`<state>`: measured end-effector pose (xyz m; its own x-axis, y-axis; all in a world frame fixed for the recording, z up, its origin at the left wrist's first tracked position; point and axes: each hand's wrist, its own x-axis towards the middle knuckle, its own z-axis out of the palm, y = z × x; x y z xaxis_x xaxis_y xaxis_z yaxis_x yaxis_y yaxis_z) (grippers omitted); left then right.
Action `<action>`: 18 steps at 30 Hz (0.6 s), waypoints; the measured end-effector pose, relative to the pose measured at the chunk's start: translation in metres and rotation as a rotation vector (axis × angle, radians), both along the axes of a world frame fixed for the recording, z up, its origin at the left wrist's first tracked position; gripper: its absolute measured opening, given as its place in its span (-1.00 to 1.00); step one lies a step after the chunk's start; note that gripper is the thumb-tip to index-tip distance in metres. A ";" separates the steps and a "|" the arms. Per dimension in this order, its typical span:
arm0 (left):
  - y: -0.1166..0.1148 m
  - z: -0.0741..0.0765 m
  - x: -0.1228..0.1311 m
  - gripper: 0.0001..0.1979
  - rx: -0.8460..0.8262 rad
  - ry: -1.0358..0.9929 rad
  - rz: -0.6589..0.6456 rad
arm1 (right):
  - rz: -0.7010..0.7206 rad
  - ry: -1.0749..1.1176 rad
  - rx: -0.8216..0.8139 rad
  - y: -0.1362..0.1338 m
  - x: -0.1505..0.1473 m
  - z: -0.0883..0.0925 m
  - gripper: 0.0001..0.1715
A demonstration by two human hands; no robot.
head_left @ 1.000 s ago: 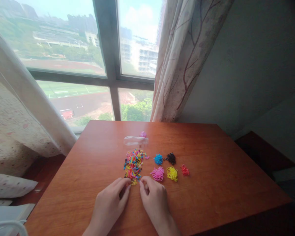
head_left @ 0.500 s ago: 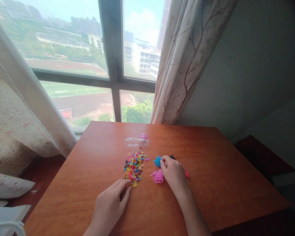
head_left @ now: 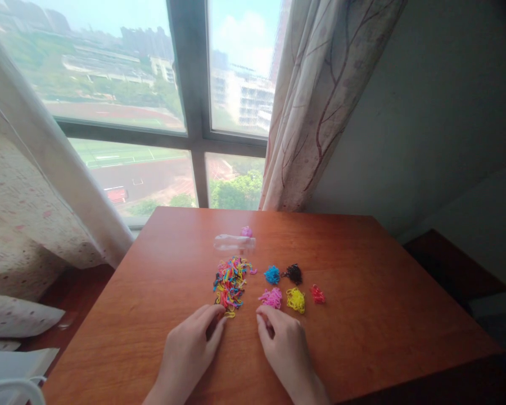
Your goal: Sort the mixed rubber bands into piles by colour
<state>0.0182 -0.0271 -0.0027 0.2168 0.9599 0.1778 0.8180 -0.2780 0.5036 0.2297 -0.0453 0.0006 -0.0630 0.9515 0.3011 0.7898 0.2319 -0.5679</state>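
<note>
A mixed pile of small, colourful rubber bands (head_left: 231,278) lies in the middle of the table. At its near edge is my left hand (head_left: 194,343), finger and thumb pinched beside a yellow band; what they hold, if anything, is hidden. My right hand (head_left: 284,343) is just in front of the pink bands (head_left: 271,297), its fingertips closed together, and I cannot make out anything in them. Single-colour heaps lie to the right of the mixed pile: blue bands (head_left: 272,274), black bands (head_left: 294,274), yellow bands (head_left: 296,300) and a small group of red bands (head_left: 317,294).
Behind the mixed pile, a clear plastic bottle-like container (head_left: 234,243) lies on its side, with a pinkish-purple object (head_left: 246,231) by it. The brown wooden table (head_left: 383,315) reaches to the window, between curtains (head_left: 316,101). A white object (head_left: 17,371) shows at lower left.
My right hand has moved from beside the blue heap back toward me and left, uncovering the yellow, black and red heaps. The left hand has stayed at the mixed pile's near edge.
</note>
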 end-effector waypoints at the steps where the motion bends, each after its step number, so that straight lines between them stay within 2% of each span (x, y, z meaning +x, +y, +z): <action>1: 0.000 0.000 0.000 -0.84 0.001 0.004 0.005 | 0.009 0.017 -0.010 -0.004 -0.003 -0.004 -0.72; 4: 0.001 0.001 0.001 -0.84 -0.003 0.013 0.002 | 0.009 0.021 -0.057 -0.011 -0.009 -0.010 -0.73; 8: 0.002 0.000 0.001 -0.83 0.009 -0.023 -0.014 | -0.009 -0.053 -0.108 -0.008 -0.017 -0.005 -0.78; 13: 0.004 0.001 -0.001 -0.81 0.048 -0.101 0.051 | 0.028 -0.092 -0.120 0.004 -0.035 0.002 -0.84; 18: 0.006 0.003 -0.001 -0.79 0.100 -0.154 0.116 | 0.033 -0.088 -0.098 0.011 -0.048 -0.001 -0.86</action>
<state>0.0170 -0.0216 0.0006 0.0685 0.9529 0.2955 0.7632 -0.2409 0.5996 0.1820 -0.0345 -0.0008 -0.1166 0.9731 0.1988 0.8306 0.2052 -0.5177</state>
